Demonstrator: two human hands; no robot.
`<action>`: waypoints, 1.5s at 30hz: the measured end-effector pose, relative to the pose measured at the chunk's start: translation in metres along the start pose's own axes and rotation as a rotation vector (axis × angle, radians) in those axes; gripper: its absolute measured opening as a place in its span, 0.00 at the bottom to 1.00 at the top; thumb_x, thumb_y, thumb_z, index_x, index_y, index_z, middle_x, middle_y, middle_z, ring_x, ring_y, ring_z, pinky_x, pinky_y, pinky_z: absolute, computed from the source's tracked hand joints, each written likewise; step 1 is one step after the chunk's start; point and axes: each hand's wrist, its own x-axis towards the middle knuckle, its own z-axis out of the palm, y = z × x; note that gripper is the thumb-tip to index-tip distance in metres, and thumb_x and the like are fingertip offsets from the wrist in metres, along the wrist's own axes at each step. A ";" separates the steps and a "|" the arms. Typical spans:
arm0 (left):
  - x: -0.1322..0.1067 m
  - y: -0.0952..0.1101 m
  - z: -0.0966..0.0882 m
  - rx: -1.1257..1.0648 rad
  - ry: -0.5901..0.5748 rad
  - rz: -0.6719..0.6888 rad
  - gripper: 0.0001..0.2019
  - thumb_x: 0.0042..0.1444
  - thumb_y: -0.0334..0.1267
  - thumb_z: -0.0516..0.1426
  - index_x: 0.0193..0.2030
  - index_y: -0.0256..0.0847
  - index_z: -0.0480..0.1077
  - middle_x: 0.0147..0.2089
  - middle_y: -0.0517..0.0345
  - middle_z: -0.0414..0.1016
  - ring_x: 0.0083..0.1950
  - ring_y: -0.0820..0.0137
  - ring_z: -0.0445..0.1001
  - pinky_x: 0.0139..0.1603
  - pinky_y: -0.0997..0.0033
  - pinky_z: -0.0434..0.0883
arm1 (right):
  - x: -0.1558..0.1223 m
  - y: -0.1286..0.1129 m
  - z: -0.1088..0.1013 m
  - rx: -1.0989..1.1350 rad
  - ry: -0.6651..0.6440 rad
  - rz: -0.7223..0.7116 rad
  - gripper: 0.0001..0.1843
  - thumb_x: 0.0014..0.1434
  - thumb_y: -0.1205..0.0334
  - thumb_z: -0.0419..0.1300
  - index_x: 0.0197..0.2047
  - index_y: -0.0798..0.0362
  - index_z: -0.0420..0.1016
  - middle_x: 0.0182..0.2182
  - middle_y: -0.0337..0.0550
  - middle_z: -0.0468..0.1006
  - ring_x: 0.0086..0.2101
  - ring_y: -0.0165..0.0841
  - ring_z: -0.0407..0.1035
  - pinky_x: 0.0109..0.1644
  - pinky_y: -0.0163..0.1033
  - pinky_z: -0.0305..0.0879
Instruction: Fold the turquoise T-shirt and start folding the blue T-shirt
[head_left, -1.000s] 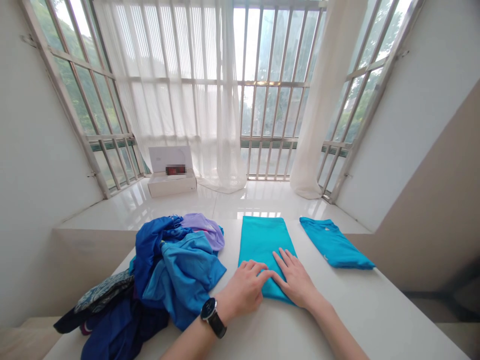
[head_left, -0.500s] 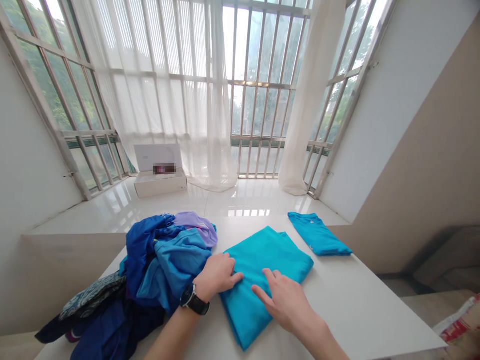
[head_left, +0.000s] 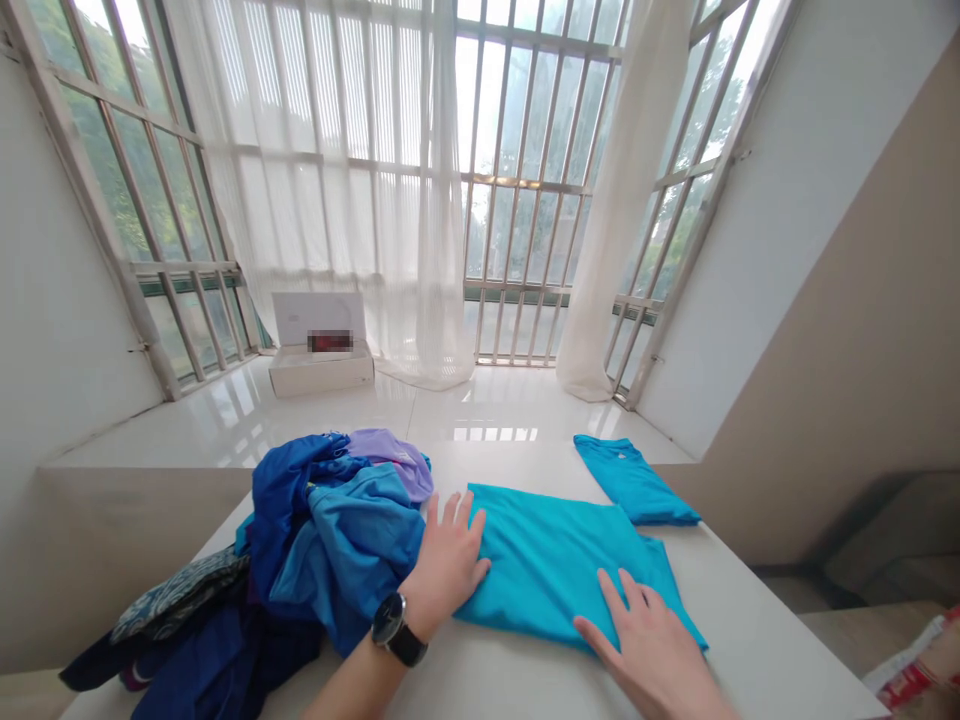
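Observation:
A bright turquoise folded garment (head_left: 555,560) lies flat on the white table, its long side running left to right. My left hand (head_left: 452,555), with a black-strapped watch (head_left: 397,628) on the wrist, rests with spread fingers at the garment's left edge. Over the near right part of the cloth, my right hand (head_left: 641,635) lies with its fingers apart. Neither hand grips the fabric. Behind, to the right, is a smaller folded turquoise garment (head_left: 637,482).
A heap of crumpled blue clothes (head_left: 337,540) with a lilac piece (head_left: 394,460) fills the table's left side and hangs over it. On the windowsill stands an open white box (head_left: 321,375), its contents blurred. Sheer curtains (head_left: 360,200) hang before the barred window.
The turquoise garment has turned from a diagonal position to lie lengthwise across the table. My right hand has moved right and nearer; my left hand's fingers have spread out.

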 end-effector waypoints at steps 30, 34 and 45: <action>0.012 -0.019 0.038 -0.174 0.029 -0.045 0.21 0.68 0.52 0.48 0.63 0.51 0.66 0.69 0.50 0.62 0.69 0.49 0.57 0.66 0.42 0.59 | 0.077 -0.098 -0.039 0.081 -0.106 -0.027 0.31 0.66 0.43 0.48 0.57 0.59 0.74 0.53 0.64 0.74 0.51 0.54 0.70 0.51 0.53 0.66; 0.013 -0.022 0.033 -0.225 0.062 -0.008 0.19 0.65 0.42 0.54 0.62 0.46 0.67 0.69 0.49 0.61 0.71 0.53 0.55 0.69 0.47 0.57 | 0.087 -0.059 -0.020 0.161 0.083 -0.205 0.27 0.65 0.49 0.53 0.62 0.53 0.69 0.62 0.59 0.68 0.60 0.51 0.63 0.61 0.57 0.61; 0.000 0.019 0.017 -0.435 -0.040 0.462 0.19 0.55 0.51 0.64 0.50 0.47 0.73 0.53 0.58 0.77 0.53 0.62 0.72 0.55 0.63 0.66 | 0.048 -0.009 0.014 0.705 0.386 -0.191 0.20 0.66 0.47 0.51 0.48 0.50 0.76 0.54 0.52 0.74 0.56 0.43 0.67 0.63 0.53 0.64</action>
